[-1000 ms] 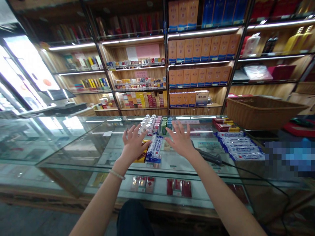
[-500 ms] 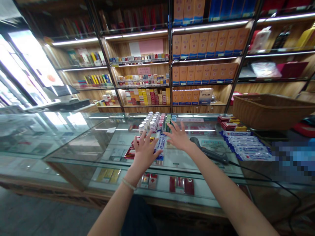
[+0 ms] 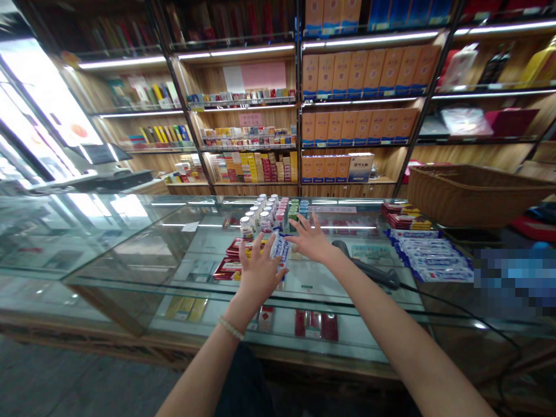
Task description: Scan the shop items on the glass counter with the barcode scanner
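My left hand (image 3: 259, 267) has its fingers spread over red-and-yellow packets (image 3: 229, 267) and a blue-and-white wrapped packet (image 3: 281, 248) on the glass counter. My right hand (image 3: 313, 242) is also spread, just right of that blue-and-white packet and in front of small green containers (image 3: 294, 209). Nothing shows in either hand; whether the left fingertips touch the packets, I cannot tell. Rows of small white-capped bottles (image 3: 264, 219) stand beyond my left hand, beside pink containers (image 3: 281, 215) and blue ones (image 3: 304, 207). Behind my right wrist lies a black handheld scanner (image 3: 377, 273).
More blue-and-white packets (image 3: 428, 255) lie in a pile at the right, with stacked red-and-yellow packets (image 3: 403, 215) behind them. A brown woven basket (image 3: 473, 194) stands at the counter's right end. The scanner's cable (image 3: 460, 315) trails right. Stocked shelves (image 3: 249, 185) line the wall behind the counter.
My left hand has shifted slightly right, closer to the blue-and-white packet. The right hand stays nearly where it was, fingers still spread. The whole view has moved a little.
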A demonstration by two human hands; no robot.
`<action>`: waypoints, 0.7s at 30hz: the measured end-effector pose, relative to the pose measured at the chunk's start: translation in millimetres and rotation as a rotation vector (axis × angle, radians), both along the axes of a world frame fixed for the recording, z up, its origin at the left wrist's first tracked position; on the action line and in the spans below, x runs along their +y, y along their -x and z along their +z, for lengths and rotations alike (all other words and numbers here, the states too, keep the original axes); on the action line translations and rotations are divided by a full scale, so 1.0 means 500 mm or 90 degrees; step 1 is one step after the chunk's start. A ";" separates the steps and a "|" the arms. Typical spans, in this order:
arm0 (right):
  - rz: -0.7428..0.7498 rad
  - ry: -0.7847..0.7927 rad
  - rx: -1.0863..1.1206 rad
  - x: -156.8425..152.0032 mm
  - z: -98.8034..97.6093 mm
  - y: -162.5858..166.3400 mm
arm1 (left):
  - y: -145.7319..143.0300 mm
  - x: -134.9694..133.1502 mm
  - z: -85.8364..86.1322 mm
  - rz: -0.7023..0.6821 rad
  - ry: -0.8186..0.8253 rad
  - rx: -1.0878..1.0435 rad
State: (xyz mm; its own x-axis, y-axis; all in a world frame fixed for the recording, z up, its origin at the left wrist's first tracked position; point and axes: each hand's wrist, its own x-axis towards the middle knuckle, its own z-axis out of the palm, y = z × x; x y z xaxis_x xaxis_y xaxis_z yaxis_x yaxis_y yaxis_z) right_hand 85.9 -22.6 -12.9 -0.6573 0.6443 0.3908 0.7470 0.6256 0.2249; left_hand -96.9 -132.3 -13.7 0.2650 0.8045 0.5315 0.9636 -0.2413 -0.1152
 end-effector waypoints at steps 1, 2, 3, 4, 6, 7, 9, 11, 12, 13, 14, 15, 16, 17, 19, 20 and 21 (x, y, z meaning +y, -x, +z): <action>0.000 0.001 -0.006 -0.002 0.005 -0.004 | -0.003 0.001 0.001 -0.005 0.007 0.002; 0.001 0.002 -0.012 -0.003 0.010 -0.008 | -0.006 0.001 0.002 -0.010 0.013 0.004; 0.000 0.004 -0.018 -0.005 0.015 -0.014 | -0.010 0.002 0.003 -0.016 0.019 0.006; -0.001 0.006 -0.023 -0.006 0.021 -0.020 | -0.014 0.004 0.004 -0.022 0.024 0.007; -0.007 0.009 -0.033 -0.008 0.031 -0.036 | -0.022 0.007 0.006 -0.037 0.035 0.008; -0.013 0.012 -0.039 -0.008 0.036 -0.044 | -0.026 0.010 0.007 -0.045 0.041 0.008; -0.027 0.023 -0.049 -0.007 0.046 -0.061 | -0.034 0.015 0.009 -0.059 0.055 0.009; -0.039 0.039 -0.058 -0.005 0.053 -0.077 | -0.041 0.023 0.009 -0.071 0.063 0.008; -0.043 0.047 -0.061 -0.004 0.057 -0.084 | -0.044 0.027 0.009 -0.075 0.065 0.007; -0.046 0.054 -0.064 -0.003 0.059 -0.090 | -0.047 0.032 0.009 -0.078 0.065 0.007; -0.049 0.059 -0.067 -0.003 0.062 -0.094 | -0.050 0.036 0.009 -0.080 0.066 0.007; -0.051 0.063 -0.071 -0.003 0.064 -0.098 | -0.052 0.041 0.008 -0.080 0.066 0.009; -0.054 0.066 -0.074 -0.004 0.065 -0.100 | -0.055 0.046 0.008 -0.079 0.066 0.012; -0.056 0.068 -0.077 -0.005 0.067 -0.102 | -0.056 0.051 0.008 -0.077 0.067 0.015; -0.059 0.070 -0.079 -0.007 0.069 -0.105 | -0.057 0.058 0.008 -0.073 0.069 0.023; -0.060 0.071 -0.077 -0.008 0.069 -0.106 | -0.057 0.060 0.008 -0.072 0.070 0.023; -0.061 0.073 -0.075 -0.008 0.069 -0.107 | -0.055 0.062 0.008 -0.071 0.070 0.020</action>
